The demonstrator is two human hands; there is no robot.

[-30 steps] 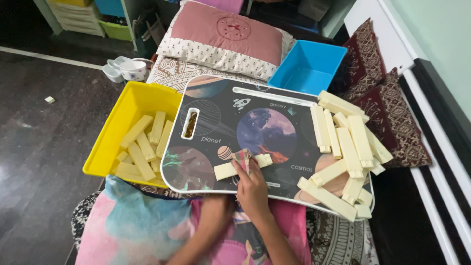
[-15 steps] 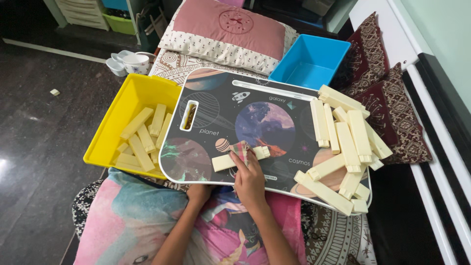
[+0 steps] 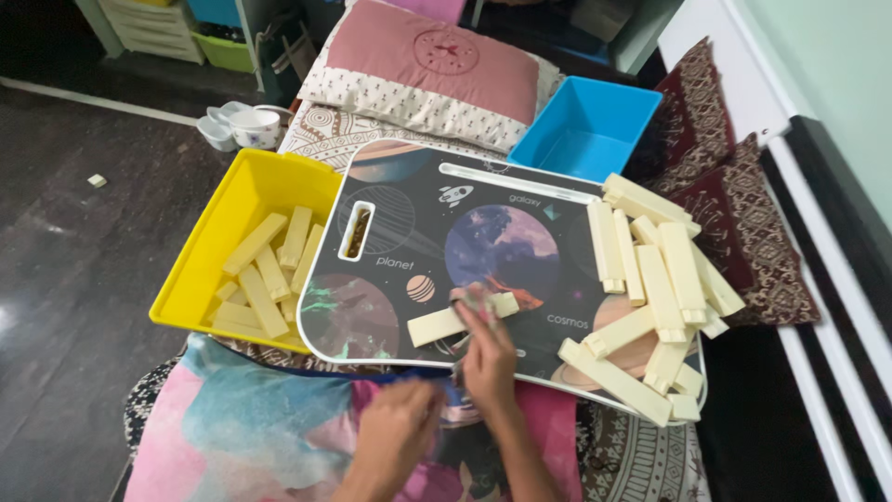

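Observation:
A space-patterned lap desk (image 3: 409, 214) lies across my lap. Near its front edge lies one cream plastic block (image 3: 437, 325). My right hand (image 3: 488, 358) presses a small checked cloth (image 3: 474, 299) onto the block's right part, fingers closed around the cloth. Below the desk's front edge, my left hand (image 3: 395, 429) hovers over my lap; it is blurred, touches nothing I can make out, and its fingers are unclear. A heap of several cream blocks (image 3: 660, 279) covers the desk's right side.
A yellow bin (image 3: 200, 251) holding several cream blocks (image 3: 269, 270) sits against the desk's left edge. An empty blue bin (image 3: 581, 130) stands behind the desk at right. A pink pillow (image 3: 427, 65) lies behind, maroon cushions (image 3: 743, 214) to the right, white cups (image 3: 246, 125) far left.
My right hand has slid the cloth slightly right along the block, whose left end is more exposed. My left hand has come out from under the desk edge, further into view.

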